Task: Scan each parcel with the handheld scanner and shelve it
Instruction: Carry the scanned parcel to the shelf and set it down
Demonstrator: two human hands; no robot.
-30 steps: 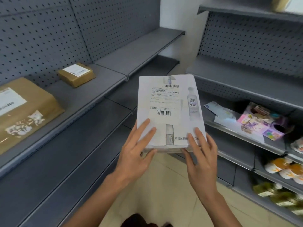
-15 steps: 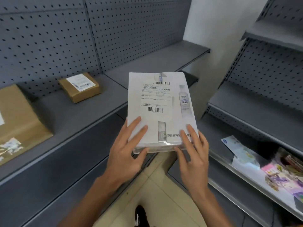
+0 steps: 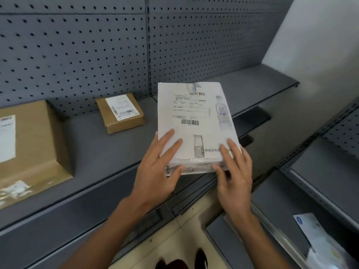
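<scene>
A large brown box [image 3: 29, 150] and a small brown parcel [image 3: 121, 112] sit on the grey shelf [image 3: 101, 150]. The left hand [image 3: 157, 171] and right hand [image 3: 234, 175] grip the white parcel's [image 3: 196, 125] near edge, thumbs underneath, holding it above the shelf's front.
</scene>
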